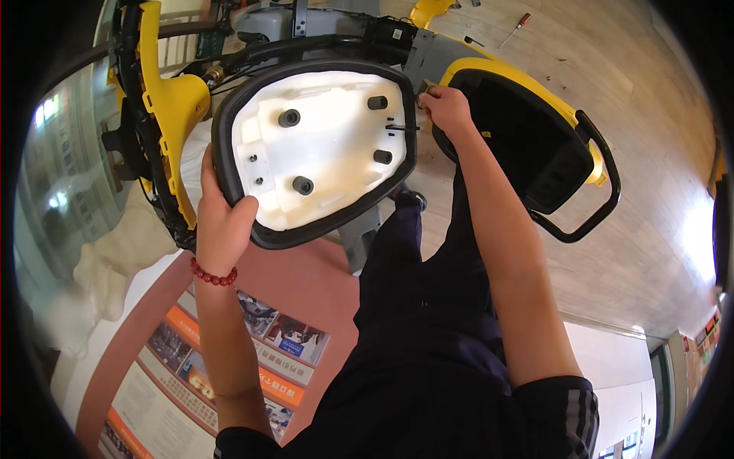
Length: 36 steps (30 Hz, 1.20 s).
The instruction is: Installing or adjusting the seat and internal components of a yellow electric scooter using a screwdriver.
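seat pan turned up, underside facing me

my left hand (pixel 222 222) is wrapped around the lower left rim of the scooter seat with the black rubbery edge and white foam-like underside (pixel 321 153); the thumb lies over the black edge onto the white, and the fingers are hidden behind the rim. a red bead bracelet (pixel 212 275) sits on that wrist. the seat is tipped up on edge above my lap, its underside toward me. four short black round stubs (pixel 289 118) stand out of the white surface, and a thin dark pin or screw (pixel 399 127) lies near its right edge; i cannot make out which it is.

my right hand (pixel 447 111) is at the seat's upper right edge, curled closed on something small by the grey bracket (pixel 428 65). what the fingertips pinch is covered by the hand itself.

right of that hand is the yellow-rimmed open compartment with a black inside (pixel 520 138), and a black tubular grab rail (pixel 604 191) loops round its far edge. on the left, a yellow plastic body panel on a black frame (pixel 172 107) runs up and is cut off at the top edge. a red-handled screwdriver (pixel 514 29) lies on the pale wood-look floor (pixel 634 115) near the top, small and bent by the lens. below my arms, my dark trousers (pixel 428 321) cover much of a floor mat with printed pictures (pixel 229 359).
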### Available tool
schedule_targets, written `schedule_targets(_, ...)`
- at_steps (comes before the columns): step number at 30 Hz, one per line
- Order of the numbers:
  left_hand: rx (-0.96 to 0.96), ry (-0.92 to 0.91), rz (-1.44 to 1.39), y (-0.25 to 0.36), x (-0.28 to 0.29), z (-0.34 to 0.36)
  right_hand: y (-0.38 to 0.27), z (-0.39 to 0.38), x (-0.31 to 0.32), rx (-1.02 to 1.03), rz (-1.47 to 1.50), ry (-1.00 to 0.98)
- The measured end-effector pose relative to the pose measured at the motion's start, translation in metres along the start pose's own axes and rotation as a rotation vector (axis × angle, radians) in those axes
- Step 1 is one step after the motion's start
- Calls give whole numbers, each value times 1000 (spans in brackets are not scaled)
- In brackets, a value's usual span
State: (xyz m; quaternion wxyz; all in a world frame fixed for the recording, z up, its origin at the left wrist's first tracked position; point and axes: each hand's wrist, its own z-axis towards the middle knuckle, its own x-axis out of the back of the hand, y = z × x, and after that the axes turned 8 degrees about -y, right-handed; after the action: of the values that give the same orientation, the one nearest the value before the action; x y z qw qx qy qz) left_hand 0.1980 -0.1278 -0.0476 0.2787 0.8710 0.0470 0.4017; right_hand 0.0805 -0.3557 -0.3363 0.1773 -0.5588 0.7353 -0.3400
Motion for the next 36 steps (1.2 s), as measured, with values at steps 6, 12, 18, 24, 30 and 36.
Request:
schedule_targets(6,-21,-18,77,6,4,9,12,15,-9,82,-35,79)
schedule_targets(12,17,-32,193,7,4,19,21,-17,-10,29,199,73)
schedule_targets(18,-5,-46,228,22,3,27,37,-40,-44,85,226,-85)
schedule_targets(24,-25,-38,274,40,5,28,40,-36,-60,101,206,77)
schedule_targets(30,-45,-15,297,39,13,21,18,-47,-48,38,406,-91)
schedule_targets(36,-46,-26,283,35,13,18,7,-14,-36,-7,-63,285)
